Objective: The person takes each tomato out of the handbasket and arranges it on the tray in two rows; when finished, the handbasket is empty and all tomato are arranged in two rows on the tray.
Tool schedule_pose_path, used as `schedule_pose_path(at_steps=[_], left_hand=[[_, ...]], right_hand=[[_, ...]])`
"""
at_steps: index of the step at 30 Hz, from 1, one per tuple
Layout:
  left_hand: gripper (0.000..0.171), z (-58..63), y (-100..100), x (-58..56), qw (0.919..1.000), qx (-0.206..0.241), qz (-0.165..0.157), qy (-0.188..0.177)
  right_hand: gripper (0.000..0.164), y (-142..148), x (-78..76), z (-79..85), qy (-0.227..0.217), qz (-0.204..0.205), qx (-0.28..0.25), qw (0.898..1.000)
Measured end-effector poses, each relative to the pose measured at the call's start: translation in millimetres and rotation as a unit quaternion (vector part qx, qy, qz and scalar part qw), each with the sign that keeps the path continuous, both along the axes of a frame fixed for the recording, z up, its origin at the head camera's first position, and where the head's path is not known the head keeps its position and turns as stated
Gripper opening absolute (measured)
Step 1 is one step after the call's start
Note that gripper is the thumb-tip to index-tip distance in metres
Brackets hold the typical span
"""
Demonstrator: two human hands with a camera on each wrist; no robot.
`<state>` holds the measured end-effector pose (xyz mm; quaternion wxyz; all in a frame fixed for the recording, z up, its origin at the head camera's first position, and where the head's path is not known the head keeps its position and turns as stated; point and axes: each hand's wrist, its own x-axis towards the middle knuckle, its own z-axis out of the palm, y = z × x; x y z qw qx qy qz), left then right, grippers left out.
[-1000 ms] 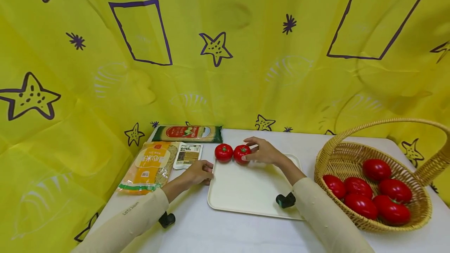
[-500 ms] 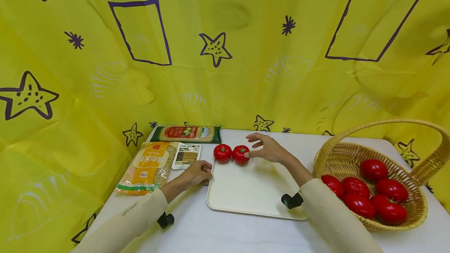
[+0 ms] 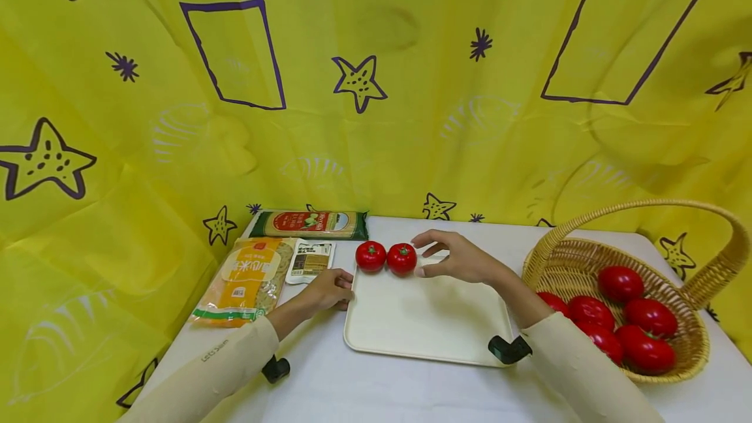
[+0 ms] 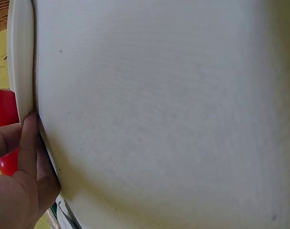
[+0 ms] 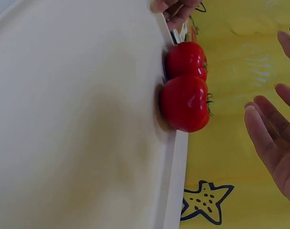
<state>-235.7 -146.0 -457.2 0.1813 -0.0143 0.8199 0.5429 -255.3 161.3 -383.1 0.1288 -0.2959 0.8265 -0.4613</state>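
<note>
At the left edge of the cream tray (image 3: 423, 318), my left hand (image 3: 329, 289) pinches the rim between thumb and fingers; the left wrist view shows the fingertips at that edge. Two red tomatoes (image 3: 371, 257) with green stems sit side by side in the tray's far left corner. To the right of the nearer tomato (image 5: 185, 103), my right hand (image 3: 458, 256) hovers above the tray with fingers spread and loosely bent. A gap separates it from the tomato, and it holds nothing. A wicker basket (image 3: 549, 250) with several more tomatoes (image 3: 649, 317) stands at the right.
Left of the tray lie an orange-and-clear food packet (image 3: 249, 276), a small white pouch (image 3: 310, 262) and a green packet (image 3: 311, 224) at the back. A yellow patterned curtain (image 3: 376, 136) hangs behind the white table (image 3: 376, 390). The basket's tall handle arches upward.
My right hand has let go of the second tomato and drawn back to the right, while both tomatoes stay in the corner. The left hand keeps its place on the tray's edge.
</note>
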Motion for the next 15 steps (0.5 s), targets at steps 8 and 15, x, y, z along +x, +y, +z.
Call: schedule_pose_path(at_steps=[8, 15], left_hand=[[0.036, -0.3, 0, 0.2, 1.0000, 0.001, -0.002, 0.005], [0.036, 0.4, 0, 0.8, 0.9999, 0.005, -0.005, 0.007]], right_hand=[[0.052, 23, 16.7, 6.3, 0.001, 0.011, 0.009, 1.000], [0.051, 50, 36.7, 6.7, 0.000, 0.020, 0.026, 0.999]])
